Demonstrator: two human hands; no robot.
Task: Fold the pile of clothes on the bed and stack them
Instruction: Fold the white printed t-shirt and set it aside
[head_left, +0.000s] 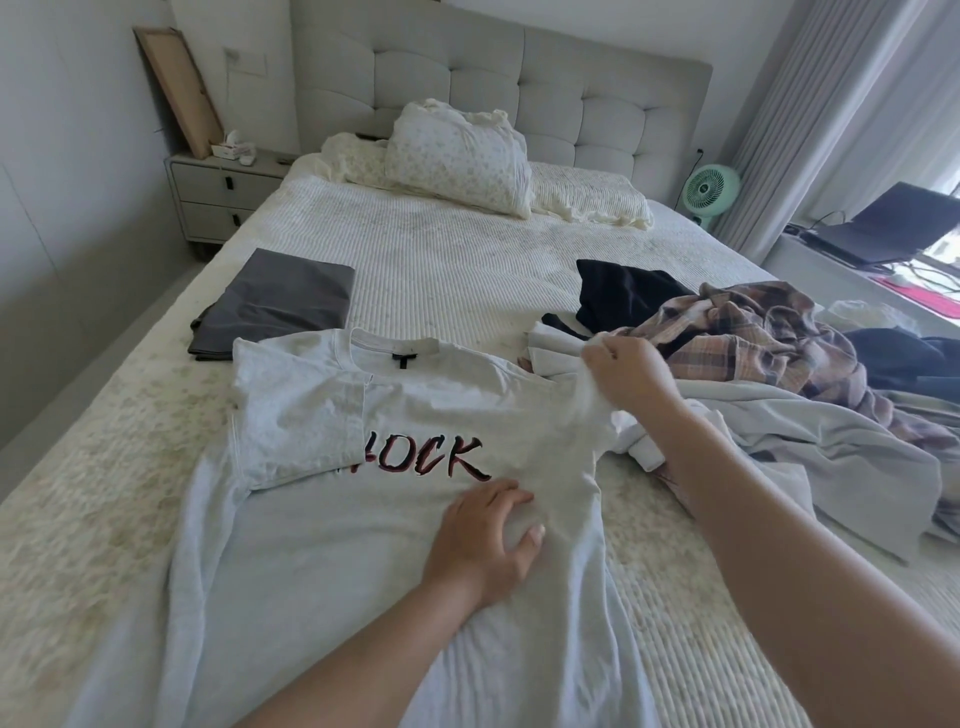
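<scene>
A light grey T-shirt (332, 561) with dark lettering lies face up on the bed (447, 260), its left sleeve folded in over the chest. My left hand (483, 540) presses flat on the shirt just below the lettering. My right hand (628, 371) grips the shirt's right sleeve and lifts it off the bed. To the right lies a loose pile of clothes: a plaid shirt (748, 327), a black garment (623, 293), white pieces (550, 348) and a pale grey garment (810, 447). A folded dark grey garment (275, 301) lies flat at the left.
Pillows (462, 156) lean against the padded headboard. A nightstand (223, 192) stands at the back left, a green fan (711, 189) and a laptop (893, 223) at the right by the curtain.
</scene>
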